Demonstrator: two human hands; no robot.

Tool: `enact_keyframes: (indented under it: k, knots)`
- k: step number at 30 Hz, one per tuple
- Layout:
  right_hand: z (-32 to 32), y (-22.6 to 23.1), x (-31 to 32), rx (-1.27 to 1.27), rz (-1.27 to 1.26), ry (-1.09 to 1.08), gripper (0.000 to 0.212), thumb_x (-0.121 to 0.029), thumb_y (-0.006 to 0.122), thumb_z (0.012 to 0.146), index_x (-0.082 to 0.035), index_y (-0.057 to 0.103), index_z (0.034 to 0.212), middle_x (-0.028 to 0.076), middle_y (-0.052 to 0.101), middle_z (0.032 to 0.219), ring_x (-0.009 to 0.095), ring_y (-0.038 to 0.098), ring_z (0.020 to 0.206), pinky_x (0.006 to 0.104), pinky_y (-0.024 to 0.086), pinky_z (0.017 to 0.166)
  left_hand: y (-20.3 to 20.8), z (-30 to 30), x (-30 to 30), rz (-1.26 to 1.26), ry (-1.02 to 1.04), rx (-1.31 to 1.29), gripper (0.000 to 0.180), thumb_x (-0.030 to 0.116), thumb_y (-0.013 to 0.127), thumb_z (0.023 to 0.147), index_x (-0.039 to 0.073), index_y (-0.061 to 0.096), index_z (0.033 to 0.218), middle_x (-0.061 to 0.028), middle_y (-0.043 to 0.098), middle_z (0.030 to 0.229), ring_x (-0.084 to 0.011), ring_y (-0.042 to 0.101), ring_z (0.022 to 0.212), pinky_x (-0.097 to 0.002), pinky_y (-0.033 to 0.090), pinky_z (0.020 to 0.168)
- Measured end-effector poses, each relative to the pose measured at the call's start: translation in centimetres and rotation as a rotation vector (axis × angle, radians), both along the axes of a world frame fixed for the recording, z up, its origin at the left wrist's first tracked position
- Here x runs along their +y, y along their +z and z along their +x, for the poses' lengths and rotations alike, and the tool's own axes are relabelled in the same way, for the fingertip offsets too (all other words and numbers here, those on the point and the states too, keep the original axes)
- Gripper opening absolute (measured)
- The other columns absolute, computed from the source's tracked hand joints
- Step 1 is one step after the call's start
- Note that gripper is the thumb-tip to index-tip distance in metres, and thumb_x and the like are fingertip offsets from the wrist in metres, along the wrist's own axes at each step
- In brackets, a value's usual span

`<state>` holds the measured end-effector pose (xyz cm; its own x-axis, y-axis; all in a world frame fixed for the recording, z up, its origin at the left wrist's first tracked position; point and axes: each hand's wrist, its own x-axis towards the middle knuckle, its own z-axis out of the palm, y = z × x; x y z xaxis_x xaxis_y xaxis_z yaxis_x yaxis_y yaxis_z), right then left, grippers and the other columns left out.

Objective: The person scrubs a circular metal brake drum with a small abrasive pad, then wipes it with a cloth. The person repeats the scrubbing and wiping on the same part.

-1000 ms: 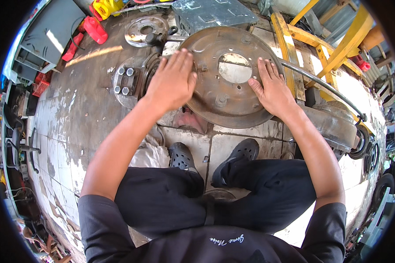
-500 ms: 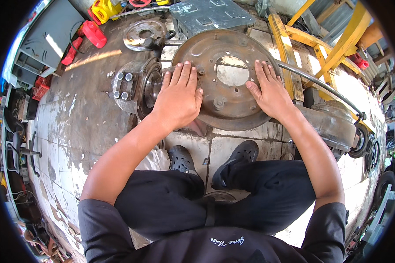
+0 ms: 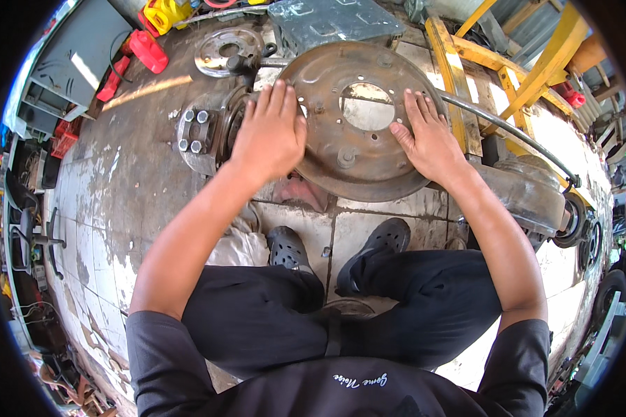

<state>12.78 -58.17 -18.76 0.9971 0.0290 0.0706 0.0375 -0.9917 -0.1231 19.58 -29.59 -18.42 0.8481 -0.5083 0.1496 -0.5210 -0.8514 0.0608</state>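
Right now, a big round brown plate point(image 3: 358, 142) sits at the upper middle of the frame, with a large hole near its middle. The left hand point(image 3: 268, 139) is flat with its fingers out straight, over the plate's left edge. It grips nothing, and I cannot tell if its palm presses down. The right hand point(image 3: 430, 139) is flat on the plate's right side, thumb near the hole, and it grips nothing too.

With no fingers curled around the rim, I think the plate could slide or tip if one hand pushes harder than the other. What holds it up is mostly hidden, so I cannot tell how steady it is. If it drops toward the bottom of the frame, it could hit the dark shoes point(image 3: 391, 240) with holes in them. The left fingers could get pinched if the plate bumps the metal hub point(image 3: 196, 132) just left of it. Bare skin could also get scraped if the old rim is rough.
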Motion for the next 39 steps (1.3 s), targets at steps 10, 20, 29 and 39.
enact_keyframes:
  k: [10, 20, 29, 39]
  knots:
    - [0.0, 0.0, 0.1, -0.009, 0.002, -0.010, 0.075, -0.055, 0.036, 0.103, -0.004, 0.022, 0.156, 0.025, 0.028, 0.158, 0.040, 0.025, 0.148, 0.0562, 0.027, 0.117, -0.5, -1.4, -0.4, 0.031, -0.008, -0.046, 0.057, 0.029, 0.033, 0.103, -0.006, 0.034, 0.148, -0.0255, 0.030, 0.157, -0.0383, 0.027, 0.148, -0.0522, 0.023, 0.121]
    - [0.1, 0.0, -0.1, -0.002, -0.009, -0.013, 0.075, -0.055, 0.036, 0.103, -0.004, 0.022, 0.156, 0.024, 0.028, 0.158, 0.041, 0.025, 0.148, 0.0559, 0.026, 0.118, 0.5, -4.3, 0.1, 0.008, -0.141, 0.045, 0.057, 0.028, 0.037, 0.103, -0.010, 0.034, 0.146, -0.0309, 0.030, 0.155, -0.0438, 0.027, 0.146, -0.0547, 0.025, 0.119]
    - [0.2, 0.4, 0.2, 0.015, 0.004, -0.028, 0.075, -0.055, 0.036, 0.103, -0.005, 0.021, 0.157, 0.024, 0.027, 0.159, 0.040, 0.024, 0.148, 0.0554, 0.026, 0.118, 0.9, -4.6, 1.2, 0.006, -0.242, 0.066, 0.056, 0.027, 0.036, 0.104, -0.006, 0.035, 0.148, -0.0249, 0.031, 0.157, -0.0385, 0.025, 0.148, -0.0514, 0.020, 0.121]
    - [0.2, 0.5, 0.0, 0.034, 0.026, -0.031, 0.074, -0.055, 0.036, 0.103, -0.006, 0.020, 0.157, 0.023, 0.026, 0.160, 0.040, 0.023, 0.149, 0.0548, 0.024, 0.119, 1.4, -3.4, 2.8, -0.128, -0.377, 0.172, 0.055, 0.023, 0.038, 0.103, -0.005, 0.034, 0.150, -0.0232, 0.033, 0.157, -0.0348, 0.026, 0.149, -0.0462, 0.019, 0.123]
